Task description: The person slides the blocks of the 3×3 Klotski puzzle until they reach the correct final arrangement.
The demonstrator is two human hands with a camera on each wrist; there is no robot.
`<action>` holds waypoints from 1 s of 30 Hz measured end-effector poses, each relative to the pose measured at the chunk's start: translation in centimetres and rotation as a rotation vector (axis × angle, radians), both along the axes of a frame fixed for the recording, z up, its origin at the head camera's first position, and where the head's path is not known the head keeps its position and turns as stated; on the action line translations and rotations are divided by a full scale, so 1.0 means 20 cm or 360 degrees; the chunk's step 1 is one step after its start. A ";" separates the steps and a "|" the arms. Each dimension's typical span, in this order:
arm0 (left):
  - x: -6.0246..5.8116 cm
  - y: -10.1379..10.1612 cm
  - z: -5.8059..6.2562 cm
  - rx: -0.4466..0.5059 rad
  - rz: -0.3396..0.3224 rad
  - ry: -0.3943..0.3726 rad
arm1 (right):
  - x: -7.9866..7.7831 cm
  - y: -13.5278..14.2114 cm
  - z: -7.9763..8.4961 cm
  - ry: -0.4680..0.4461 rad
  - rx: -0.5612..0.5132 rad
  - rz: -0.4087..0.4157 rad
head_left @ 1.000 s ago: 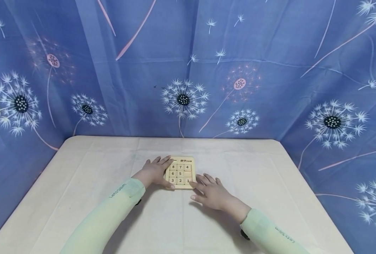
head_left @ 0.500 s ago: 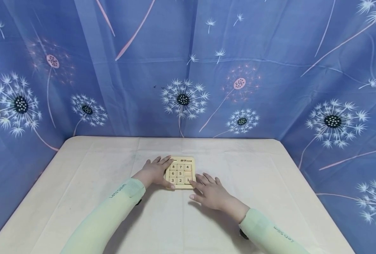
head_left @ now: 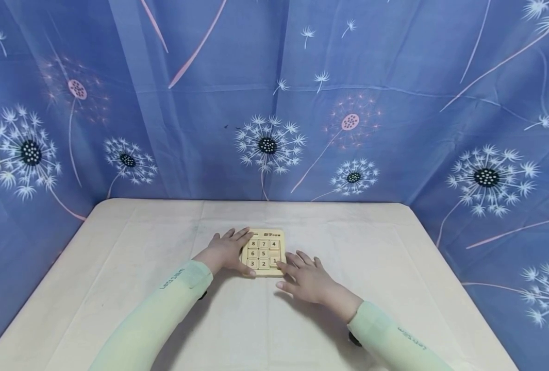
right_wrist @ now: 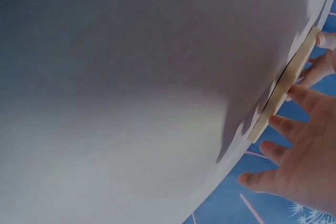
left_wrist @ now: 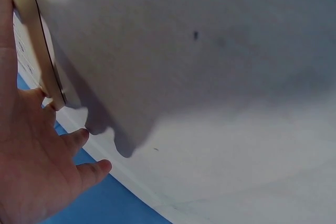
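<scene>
A pale wooden sliding number puzzle (head_left: 263,272) lies on the table in the head view. Its rows read 8 7 4, then 6 5 and a gap, then 3 2 1. My left hand (head_left: 225,251) grips the puzzle's left side, thumb at the near corner and fingers at the far one. With its index fingertip, my right hand (head_left: 312,280) touches the tile marked 1 (head_left: 274,260), which sits slightly up towards the gap; the other fingers are spread beside the frame. The puzzle's edge also shows between thumb and fingers of the left hand (left_wrist: 39,156) in the left wrist view.
A cream cloth covers the table (head_left: 163,226). Behind it and at both sides hangs a blue curtain (head_left: 200,134) with dandelion prints. Light green sleeves (head_left: 153,309) cover both forearms.
The tile marked 1 has slid a little away from me, into the gap, under the right index finger. The left hand and the puzzle frame have stayed in place.
</scene>
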State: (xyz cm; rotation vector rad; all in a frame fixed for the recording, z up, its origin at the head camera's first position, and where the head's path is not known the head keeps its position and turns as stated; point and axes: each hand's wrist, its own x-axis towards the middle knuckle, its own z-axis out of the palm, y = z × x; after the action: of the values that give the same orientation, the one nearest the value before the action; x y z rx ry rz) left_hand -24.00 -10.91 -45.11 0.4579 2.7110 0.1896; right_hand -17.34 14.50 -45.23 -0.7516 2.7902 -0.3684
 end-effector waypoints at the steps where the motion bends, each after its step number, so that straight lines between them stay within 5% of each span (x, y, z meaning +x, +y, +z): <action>1: 0.00 0.00 0.00 0.0003 0.0000 -0.0001 | 0.00 0.00 0.00 0.0000 -0.0002 -0.0002; 30: 0.00 0.00 0.00 0.0014 0.0000 -0.0012 | -0.07 -0.03 -0.01 -0.0016 0.0025 -0.0075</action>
State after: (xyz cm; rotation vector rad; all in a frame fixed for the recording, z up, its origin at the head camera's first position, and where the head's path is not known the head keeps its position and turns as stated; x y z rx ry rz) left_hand -23.99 -10.98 -45.02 0.4589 2.7036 0.2025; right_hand -18.68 14.00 -45.35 -0.6799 2.8018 -0.3573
